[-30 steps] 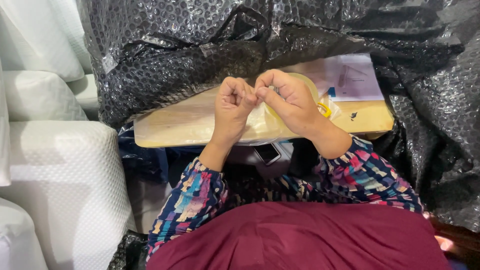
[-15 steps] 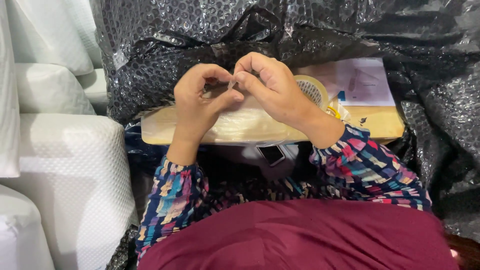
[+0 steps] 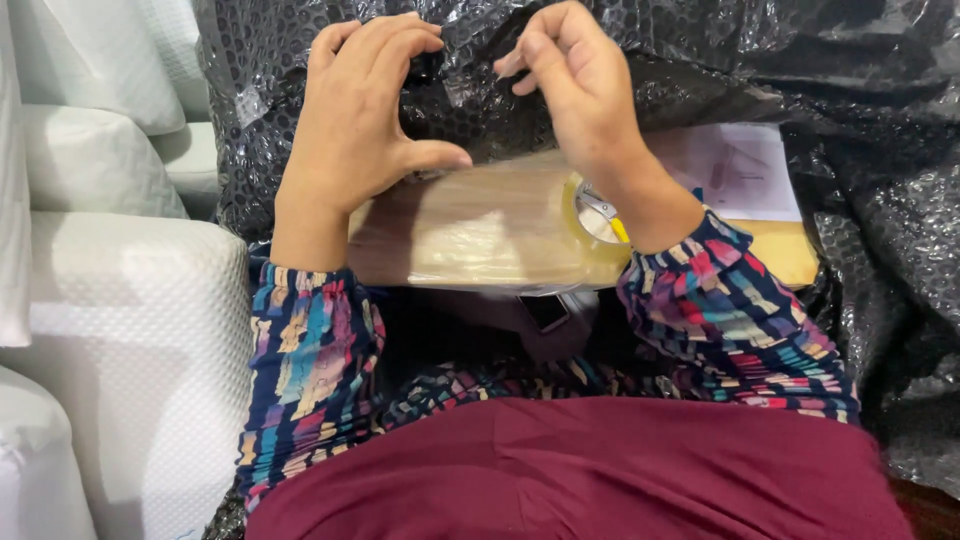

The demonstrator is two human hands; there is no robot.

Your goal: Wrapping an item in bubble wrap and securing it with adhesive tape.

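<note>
Head view: both hands are up at the far edge of the parcel, working the black bubble wrap (image 3: 640,60). Left hand (image 3: 360,120) has its fingers (image 3: 385,40) curled over a fold of the wrap, thumb out toward the tan wrapped parcel (image 3: 480,225); looks like a pinch on the film, contact partly hidden. Right hand (image 3: 580,90) has fingers bent and closed on the wrap edge beside it. A tape roll (image 3: 597,215) rides on the right wrist. A white paper sheet (image 3: 735,170) lies at the parcel's right end. White foam blocks (image 3: 120,300) are stacked to the left.

Step, as I read it: drawing the wrap over the parcel. Next calls for holding the fold taut and getting tape on the seam.
</note>
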